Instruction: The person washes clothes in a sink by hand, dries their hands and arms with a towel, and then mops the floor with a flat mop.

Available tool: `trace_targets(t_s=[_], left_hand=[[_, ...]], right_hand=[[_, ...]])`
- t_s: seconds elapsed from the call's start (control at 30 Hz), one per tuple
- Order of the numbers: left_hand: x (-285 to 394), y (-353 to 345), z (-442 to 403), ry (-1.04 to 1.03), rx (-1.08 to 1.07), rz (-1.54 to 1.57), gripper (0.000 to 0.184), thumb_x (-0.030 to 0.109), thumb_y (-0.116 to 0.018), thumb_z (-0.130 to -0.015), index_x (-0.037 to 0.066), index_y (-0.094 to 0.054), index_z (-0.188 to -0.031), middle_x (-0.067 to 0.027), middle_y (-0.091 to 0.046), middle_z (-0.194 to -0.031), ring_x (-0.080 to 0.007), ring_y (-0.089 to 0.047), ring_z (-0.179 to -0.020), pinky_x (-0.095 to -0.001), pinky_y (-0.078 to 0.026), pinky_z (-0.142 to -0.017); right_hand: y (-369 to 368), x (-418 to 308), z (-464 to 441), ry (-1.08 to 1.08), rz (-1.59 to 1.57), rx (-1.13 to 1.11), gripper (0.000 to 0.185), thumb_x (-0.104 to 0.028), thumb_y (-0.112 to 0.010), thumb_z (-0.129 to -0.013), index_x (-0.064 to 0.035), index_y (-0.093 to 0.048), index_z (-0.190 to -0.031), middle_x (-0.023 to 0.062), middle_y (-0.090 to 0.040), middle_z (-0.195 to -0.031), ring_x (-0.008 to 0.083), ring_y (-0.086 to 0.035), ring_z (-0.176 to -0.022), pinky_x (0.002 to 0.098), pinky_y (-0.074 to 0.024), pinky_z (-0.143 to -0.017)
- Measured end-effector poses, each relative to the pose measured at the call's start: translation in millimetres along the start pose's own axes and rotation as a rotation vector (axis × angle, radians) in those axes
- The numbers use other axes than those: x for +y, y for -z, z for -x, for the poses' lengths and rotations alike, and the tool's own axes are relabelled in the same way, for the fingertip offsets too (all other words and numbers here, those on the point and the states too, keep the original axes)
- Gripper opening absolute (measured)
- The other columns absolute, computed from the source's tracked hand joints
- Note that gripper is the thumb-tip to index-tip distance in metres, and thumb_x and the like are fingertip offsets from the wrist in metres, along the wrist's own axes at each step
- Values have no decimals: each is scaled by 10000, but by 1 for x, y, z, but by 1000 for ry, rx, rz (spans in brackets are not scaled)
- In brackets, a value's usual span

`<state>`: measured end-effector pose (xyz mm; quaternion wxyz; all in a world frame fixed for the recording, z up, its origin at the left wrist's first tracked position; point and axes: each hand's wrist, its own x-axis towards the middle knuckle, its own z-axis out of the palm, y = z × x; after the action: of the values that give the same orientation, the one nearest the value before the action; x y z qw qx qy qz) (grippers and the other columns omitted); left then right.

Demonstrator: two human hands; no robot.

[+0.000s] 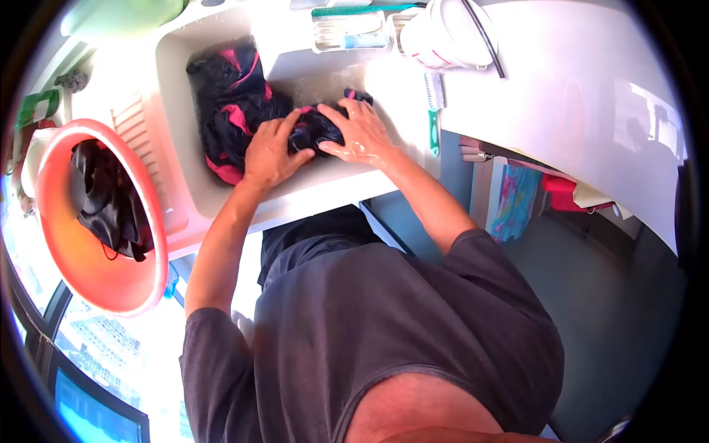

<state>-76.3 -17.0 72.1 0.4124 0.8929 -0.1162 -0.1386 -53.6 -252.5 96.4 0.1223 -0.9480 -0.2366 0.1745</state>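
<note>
Wore a dark T-shirt (406, 317); showed a glossy white surface (561, 74) to the right and a white sink (168, 88) in front; included an orange-pink basin (111, 284) beside the sink at left; contained, inside the sink, dark-and-pink cloth (229, 96), bunched along the left wall and onward to the middle; could not tell whether in one piece or several; had black cloth (111, 199) lying in the basin; laid the left hand (272, 155) on the dark-and-pink cloth, with fingers parted and thumb toward the right; set the right hand (358, 133), glistening wet, on the same cloth just beside, with fingers bent and parted; could not tell, for either, any closing of fingers beneath the cloth; had a green-handled brush (433, 122) lying on the sink's right rim.
</note>
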Motion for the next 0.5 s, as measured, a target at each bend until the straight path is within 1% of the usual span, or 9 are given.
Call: trace_targets(t_s=[0.07,0.1,0.2,0.23,0.27,0.33,0.37,0.47,0.5], left_hand=[[5,-10,3,-96,-18,-365,854,428,-767,-720,198,-390,-1450,-179,-488,-1341,-378,-444,-1253,-531,-338,-1067],[2,-14,-3,-65,-169,-425,994,513,-766,-688,229,-284,-1510,-193,-333,-1467,-442,-298,-1359,-611,-237,-1107],[-3,-36,-24,50,-256,-523,1076,480,-789,-656,219,-216,-1529,-213,-331,-1454,-447,-343,-1322,-622,-262,-1087],[-9,-40,-32,86,-319,-490,1016,451,-767,-678,212,-239,-1513,-209,-333,-1455,-450,-337,-1329,-617,-251,-1094],[-20,-48,-40,88,-317,-492,1016,451,-767,-678,212,-239,-1513,-209,-333,-1455,-450,-337,-1329,-617,-251,-1094],[-39,-62,-51,116,-412,-579,843,422,-710,-729,139,-362,-1442,-219,-348,-1452,-435,-337,-1339,-578,-260,-1107],[-50,-70,-57,123,-416,-575,843,422,-710,-729,139,-362,-1442,-219,-348,-1452,-435,-337,-1339,-578,-260,-1107],[-55,-78,-67,489,-98,-179,594,366,-625,-791,24,-542,-1269,-257,-504,-1334,-396,-459,-1265,-476,-330,-1090],[-72,-89,-71,498,-99,-179,594,366,-625,-791,24,-542,-1269,-257,-504,-1334,-396,-459,-1265,-476,-330,-1090]], right_hand=[[-17,-7,-9,18,89,-7,891,-541,-717,-739,-210,-339,-1474,252,-404,-1415,454,-473,-1199,520,-415,-987],[-24,-7,-18,48,190,0,903,-565,-708,-741,-193,-341,-1478,249,-376,-1440,461,-458,-1212,521,-403,-1003],[-42,-5,-41,-16,188,-270,950,-543,-721,-736,-140,-303,-1490,242,-339,-1470,433,-514,-1181,493,-435,-983],[-46,-2,-46,-62,26,-290,784,-500,-696,-752,-80,-485,-1378,215,-403,-1450,364,-554,-1163,468,-448,-970],[-51,1,-59,-58,25,-288,784,-500,-696,-752,-80,-485,-1378,215,-403,-1450,364,-554,-1163,468,-448,-970],[-65,2,-82,-61,326,-605,552,-403,-645,-794,-66,-623,-1230,135,-589,-1284,329,-592,-1110,489,-457,-947],[-68,10,-80,-39,176,-474,397,-341,-579,-825,-78,-706,-1093,140,-641,-1203,328,-589,-1111,479,-467,-934],[-48,13,-96,-104,107,-591,381,-304,-566,-820,-122,-698,-1128,151,-625,-1224,335,-580,-1132,482,-455,-956],[-57,17,-94,-98,105,-597,381,-304,-566,-820,-122,-698,-1128,151,-625,-1224,335,-580,-1132,482,-455,-956]])
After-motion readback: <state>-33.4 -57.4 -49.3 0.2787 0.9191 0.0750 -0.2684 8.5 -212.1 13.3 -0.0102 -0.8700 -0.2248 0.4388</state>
